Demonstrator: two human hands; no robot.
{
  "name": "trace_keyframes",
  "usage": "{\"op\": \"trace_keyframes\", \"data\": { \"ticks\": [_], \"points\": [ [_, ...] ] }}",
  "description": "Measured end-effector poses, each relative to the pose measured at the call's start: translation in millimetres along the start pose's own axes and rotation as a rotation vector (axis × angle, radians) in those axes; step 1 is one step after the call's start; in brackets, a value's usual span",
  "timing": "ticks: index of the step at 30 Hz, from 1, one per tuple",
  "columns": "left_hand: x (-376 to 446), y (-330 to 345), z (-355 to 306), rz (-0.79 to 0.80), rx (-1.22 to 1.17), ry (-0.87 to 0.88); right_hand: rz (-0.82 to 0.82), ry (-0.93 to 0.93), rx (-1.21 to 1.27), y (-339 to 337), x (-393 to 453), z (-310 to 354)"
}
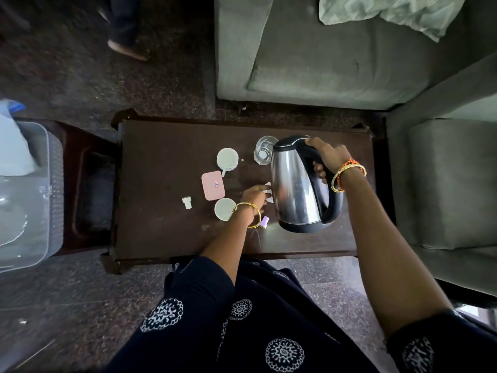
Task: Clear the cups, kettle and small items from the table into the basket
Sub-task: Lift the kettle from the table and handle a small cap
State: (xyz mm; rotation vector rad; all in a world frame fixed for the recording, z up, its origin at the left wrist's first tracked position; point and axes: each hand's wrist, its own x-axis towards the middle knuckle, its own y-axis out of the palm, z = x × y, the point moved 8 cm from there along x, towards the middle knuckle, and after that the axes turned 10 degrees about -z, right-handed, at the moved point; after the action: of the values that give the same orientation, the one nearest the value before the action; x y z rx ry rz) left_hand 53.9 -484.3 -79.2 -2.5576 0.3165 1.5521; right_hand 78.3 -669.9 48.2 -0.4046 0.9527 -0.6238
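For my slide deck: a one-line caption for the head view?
Right hand grips the kettle handle; left hand reaches among small items.

Low rectangular dark-brown wooden table (166,146), seen from above, with raised corner posts. On its top: a white cup (227,158) with its handle pointing toward the near edge; a clear drinking glass (264,150) near the far edge, just beside the steel kettle (298,189), whose black base shows toward the near right, though contact with the table cannot be judged; a pink rectangular case (213,185) between the white cup and a second white cup (224,209); a small white cap-like piece (186,203) left of the case; small white items (268,187), partly hidden, at the kettle's left side; a small lilac object (265,221) near the kettle base
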Motion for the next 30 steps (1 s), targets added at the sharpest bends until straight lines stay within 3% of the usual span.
{"op": "trace_keyframes", "data": {
  "ticks": [10, 30],
  "points": [
    [8, -9, 10, -0.04, -0.012, 0.023, 0.018, 0.041, 0.009, 3, -6, 7],
    [-4, -6, 4, 0.027, 0.059, 0.053, -0.03, 0.028, -0.076, -7, -20, 28]
  ]
}}
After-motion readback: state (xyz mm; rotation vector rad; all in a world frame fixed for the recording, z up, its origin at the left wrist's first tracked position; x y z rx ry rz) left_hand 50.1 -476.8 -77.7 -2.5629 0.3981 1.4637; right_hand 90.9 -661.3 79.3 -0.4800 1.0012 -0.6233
